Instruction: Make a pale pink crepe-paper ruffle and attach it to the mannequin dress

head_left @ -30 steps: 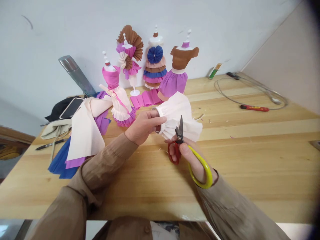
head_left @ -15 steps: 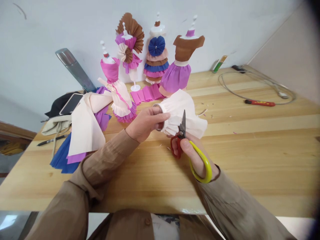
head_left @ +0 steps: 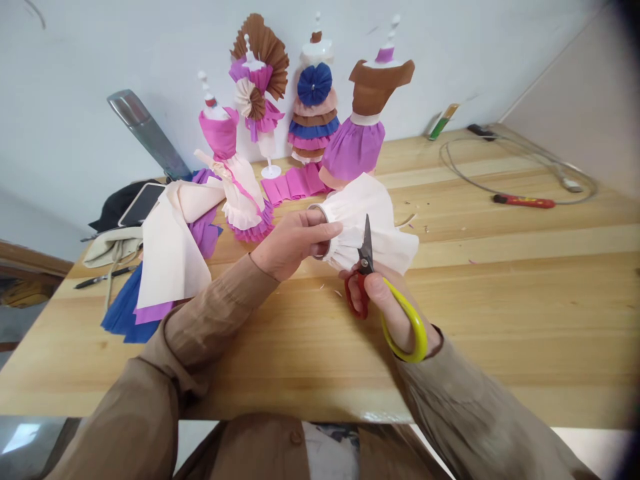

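Above table (head_left: pixel 500 320) | cream pleated skirt (head_left: pixel 373 220) | gathered waist, flared hem

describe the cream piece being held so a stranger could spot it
On the wooden table, in front of the four dressed mini mannequins at the wall, the left hand pinches the cream pleated skirt, with scissors in the right hand against it. Unlike the flat cream sheet further left, it is gathered and held.
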Tool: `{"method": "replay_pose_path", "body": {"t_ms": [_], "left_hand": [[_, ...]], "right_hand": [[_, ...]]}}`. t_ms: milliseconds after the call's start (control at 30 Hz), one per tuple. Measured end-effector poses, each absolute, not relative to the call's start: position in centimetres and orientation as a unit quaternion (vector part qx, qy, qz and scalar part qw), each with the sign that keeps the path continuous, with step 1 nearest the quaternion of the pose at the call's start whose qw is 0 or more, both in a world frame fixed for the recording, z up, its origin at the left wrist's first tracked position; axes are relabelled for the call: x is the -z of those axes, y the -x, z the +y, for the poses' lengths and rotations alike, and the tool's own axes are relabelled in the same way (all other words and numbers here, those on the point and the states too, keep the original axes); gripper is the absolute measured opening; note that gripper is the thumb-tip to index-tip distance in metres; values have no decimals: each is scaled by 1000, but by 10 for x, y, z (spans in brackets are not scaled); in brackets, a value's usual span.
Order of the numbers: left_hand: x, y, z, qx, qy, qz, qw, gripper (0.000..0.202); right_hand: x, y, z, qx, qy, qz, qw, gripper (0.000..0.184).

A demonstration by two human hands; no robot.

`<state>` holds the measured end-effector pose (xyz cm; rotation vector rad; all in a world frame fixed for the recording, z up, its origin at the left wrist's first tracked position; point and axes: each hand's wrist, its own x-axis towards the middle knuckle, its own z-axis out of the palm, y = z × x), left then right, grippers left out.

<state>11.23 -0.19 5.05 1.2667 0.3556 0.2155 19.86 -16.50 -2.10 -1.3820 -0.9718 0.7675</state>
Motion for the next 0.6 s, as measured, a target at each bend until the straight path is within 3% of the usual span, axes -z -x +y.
{"method": "replay_pose_path", "body": {"t_ms": [600], "left_hand": [[-49, -112, 2, -91, -595, 157, 783, 27]], "right_hand": [[21, -197, -163, -345, 577, -410, 616, 53]]}}
